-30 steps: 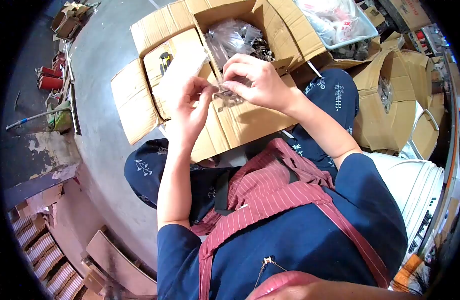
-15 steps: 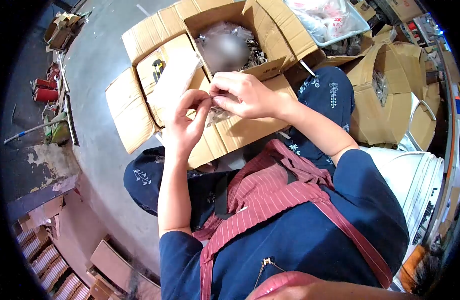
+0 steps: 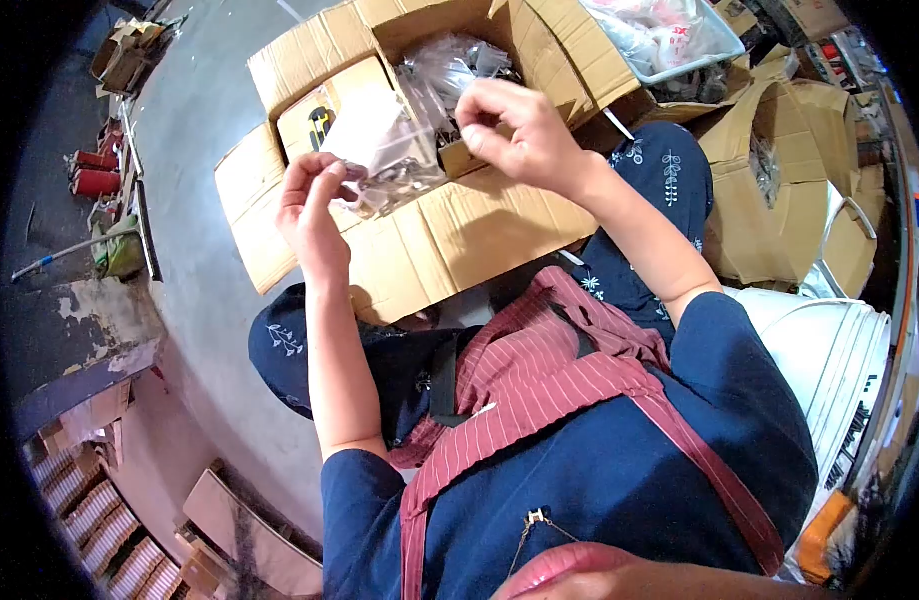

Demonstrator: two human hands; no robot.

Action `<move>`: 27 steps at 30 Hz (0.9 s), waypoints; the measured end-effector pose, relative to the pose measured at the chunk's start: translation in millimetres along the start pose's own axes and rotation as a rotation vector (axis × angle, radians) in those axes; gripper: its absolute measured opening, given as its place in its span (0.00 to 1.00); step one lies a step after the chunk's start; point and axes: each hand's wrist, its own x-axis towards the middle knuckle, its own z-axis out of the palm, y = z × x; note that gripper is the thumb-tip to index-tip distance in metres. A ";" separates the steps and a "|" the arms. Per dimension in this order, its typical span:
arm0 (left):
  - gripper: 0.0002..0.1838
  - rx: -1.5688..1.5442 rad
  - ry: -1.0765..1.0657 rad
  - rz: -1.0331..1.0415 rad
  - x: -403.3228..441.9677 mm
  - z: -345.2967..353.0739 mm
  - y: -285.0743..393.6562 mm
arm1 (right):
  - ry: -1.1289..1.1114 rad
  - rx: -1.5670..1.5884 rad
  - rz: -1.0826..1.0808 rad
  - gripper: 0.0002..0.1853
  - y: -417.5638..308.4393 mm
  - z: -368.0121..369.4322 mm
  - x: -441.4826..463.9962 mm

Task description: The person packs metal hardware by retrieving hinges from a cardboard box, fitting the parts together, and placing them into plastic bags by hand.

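My left hand (image 3: pixel 314 205) pinches the corner of a clear plastic bag (image 3: pixel 394 178) with small metallic parts inside. The bag hangs over the front flap of an open cardboard box (image 3: pixel 419 255). To its right, my right hand (image 3: pixel 519 130) is raised apart from the bag, its fingers curled together; whether something small is between them cannot be made out. Behind the hands, the box holds more clear bags (image 3: pixel 459 65) and dark metal pieces. White sheet-like plastic (image 3: pixel 364 120) lies on the box's left part.
A pale blue tray (image 3: pixel 714 55) with plastic bags stands at the upper right. Another open carton (image 3: pixel 789 220) is right of my knee, above a white bucket (image 3: pixel 819 350). Red cylinders (image 3: pixel 96 173) and a pole (image 3: pixel 69 252) lie at the far left.
My hands were together over the bag and have moved apart. The left one has shifted left with the bag, now more spread out; the right one has let go and risen to the right.
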 end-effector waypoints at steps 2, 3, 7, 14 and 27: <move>0.04 -0.020 0.028 -0.008 2.0 -3.4 -0.4 | 0.049 0.078 0.131 0.04 2.4 -4.7 1.2; 0.04 -0.032 0.039 -0.007 0.7 -0.3 1.0 | 0.067 0.151 0.250 0.05 4.6 -4.7 0.7; 0.03 -0.022 -0.014 0.028 -9.8 16.1 3.2 | -0.255 0.789 0.854 0.27 15.0 -1.4 0.1; 0.05 0.341 -0.636 0.283 -29.9 36.4 13.2 | -0.355 1.221 0.832 0.30 28.0 13.6 -12.6; 0.10 0.202 -0.235 -0.043 -22.6 23.4 1.4 | 0.541 1.150 0.729 0.15 60.0 -80.9 -7.8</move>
